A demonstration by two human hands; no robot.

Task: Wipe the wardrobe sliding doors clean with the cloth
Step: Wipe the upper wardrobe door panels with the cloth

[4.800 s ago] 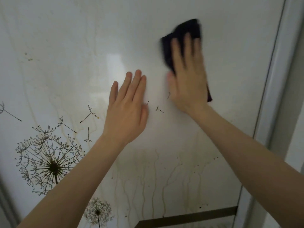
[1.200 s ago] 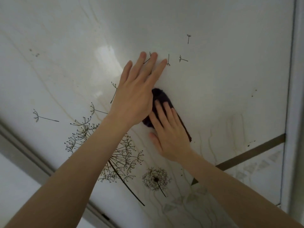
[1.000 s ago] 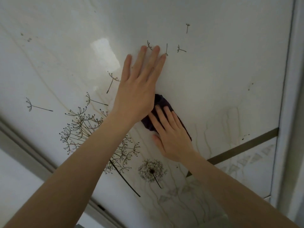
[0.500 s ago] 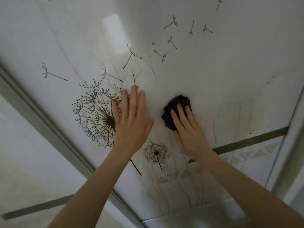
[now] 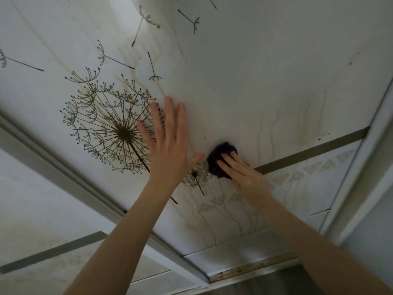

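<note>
The white sliding door [image 5: 265, 67] fills the view, printed with a large dandelion [image 5: 119, 128] and drifting seeds. Brownish drip streaks [image 5: 282, 124] run down its lower part. My right hand [image 5: 244, 177] presses a bunched dark cloth [image 5: 219, 158] flat against the door, just above a dark horizontal band [image 5: 308, 151]. The cloth is partly hidden under my fingers. My left hand [image 5: 170, 145] lies open and flat on the door, fingers spread, just left of the cloth and over the edge of the dandelion.
A second door panel [image 5: 42, 220] lies to the left, behind a grey vertical frame [image 5: 63, 173]. Another frame [image 5: 361, 162] borders the right side. The stained bottom track [image 5: 251, 271] runs along the lower edge. A small dandelion [image 5: 194, 174] sits between my hands.
Both hands have moved down the door from the upper area toward the dark band. The cloth has bunched up smaller under my right hand. My view has dropped lower.
</note>
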